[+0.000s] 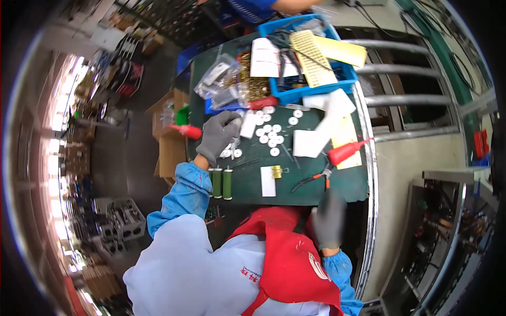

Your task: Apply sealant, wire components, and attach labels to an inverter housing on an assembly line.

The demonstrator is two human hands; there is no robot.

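My left hand (217,138), in a grey glove, is over the left part of the green table with its fingers curled together. Something whitish shows at its fingertips, too small to name. Beside those fingers lies a white rectangular piece (247,125). Several white round rings (272,136) are scattered to its right, and a few more lie just under the hand. Three green cylinders (217,183) stand side by side near the left forearm. My right hand (329,220), also gloved, is smeared by motion at the front table edge, below the pliers (312,180) with orange and black handles.
A blue bin (311,92) holding papers and tools stands at the back. Left of it are clear plastic bags (217,76) and brass-coloured parts (255,84). Red nozzle bottles (343,152) lie at both sides. A gold binder clip (276,171) sits on a white card (268,187).
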